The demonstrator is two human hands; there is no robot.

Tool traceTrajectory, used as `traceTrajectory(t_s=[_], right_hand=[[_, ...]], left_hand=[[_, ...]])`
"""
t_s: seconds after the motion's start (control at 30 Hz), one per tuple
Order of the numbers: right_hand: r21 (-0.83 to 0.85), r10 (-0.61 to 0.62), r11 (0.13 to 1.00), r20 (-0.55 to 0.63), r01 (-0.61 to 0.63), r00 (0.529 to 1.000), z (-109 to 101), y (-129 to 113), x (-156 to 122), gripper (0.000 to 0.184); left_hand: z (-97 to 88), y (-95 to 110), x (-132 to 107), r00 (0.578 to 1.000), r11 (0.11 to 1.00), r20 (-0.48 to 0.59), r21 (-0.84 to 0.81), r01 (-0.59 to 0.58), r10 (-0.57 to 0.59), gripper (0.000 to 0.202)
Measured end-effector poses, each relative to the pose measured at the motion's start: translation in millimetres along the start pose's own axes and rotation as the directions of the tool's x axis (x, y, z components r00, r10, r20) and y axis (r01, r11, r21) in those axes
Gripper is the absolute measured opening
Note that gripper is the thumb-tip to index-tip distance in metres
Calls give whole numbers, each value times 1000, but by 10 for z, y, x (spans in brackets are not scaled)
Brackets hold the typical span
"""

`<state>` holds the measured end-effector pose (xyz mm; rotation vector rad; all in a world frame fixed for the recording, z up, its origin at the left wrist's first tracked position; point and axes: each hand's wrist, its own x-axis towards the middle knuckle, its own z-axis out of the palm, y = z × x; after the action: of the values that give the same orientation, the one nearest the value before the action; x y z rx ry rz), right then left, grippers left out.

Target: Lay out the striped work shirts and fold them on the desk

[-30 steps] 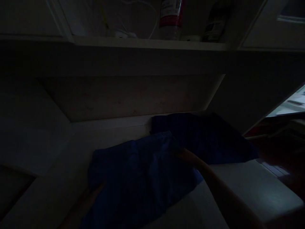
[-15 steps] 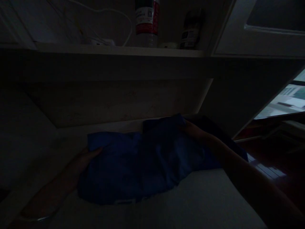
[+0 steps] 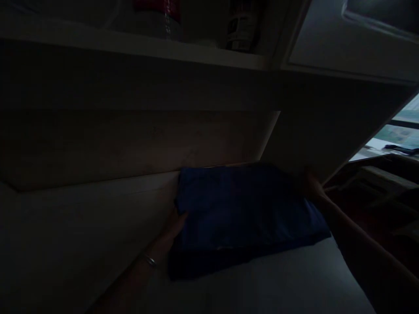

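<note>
A folded dark blue cloth [image 3: 242, 209] lies on a pale shelf surface [image 3: 278, 283] inside a dim cupboard, pushed toward the back right corner. My left hand [image 3: 175, 226] rests against the cloth's left edge, with a thin bracelet [image 3: 149, 261] on the wrist; its fingers seem tucked at or under the fabric. My right hand [image 3: 312, 185] sits at the cloth's far right edge, next to the cupboard's side wall. The scene is very dark and the fingers of both hands are hard to make out.
A shelf board [image 3: 137, 46] runs overhead with a red-labelled bottle [image 3: 157, 13] and a dark bottle [image 3: 240, 26] on it. A white cupboard door [image 3: 343, 48] hangs at the upper right. A bright window area [image 3: 396, 135] shows at the far right.
The cloth was spread loosely and is now a compact fold, shifted right and back into the corner. Both hands moved right with it, and the view swung left.
</note>
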<state>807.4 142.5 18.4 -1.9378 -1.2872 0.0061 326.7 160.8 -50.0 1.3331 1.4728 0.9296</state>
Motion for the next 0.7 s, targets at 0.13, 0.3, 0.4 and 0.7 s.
traceTrajectory(t_s=[0.13, 0.3, 0.4, 0.7], right_hand=[[-434, -138, 886, 92, 164, 986, 334, 2, -408, 62], [-580, 22, 787, 366, 209, 930, 881, 321, -761, 57], [-557, 93, 797, 492, 231, 866, 1045, 567, -779, 55], [-502, -101, 837, 245, 215, 964, 678, -39, -1155, 52]], left_hand=[[135, -178, -170, 853, 689, 1, 588, -423, 522, 58], [417, -309, -415, 757, 355, 421, 698, -622, 499, 49], [544, -459, -444, 795, 387, 448, 704, -595, 408, 53], [-178, -498, -980, 781, 459, 309, 670, -583, 542, 47]])
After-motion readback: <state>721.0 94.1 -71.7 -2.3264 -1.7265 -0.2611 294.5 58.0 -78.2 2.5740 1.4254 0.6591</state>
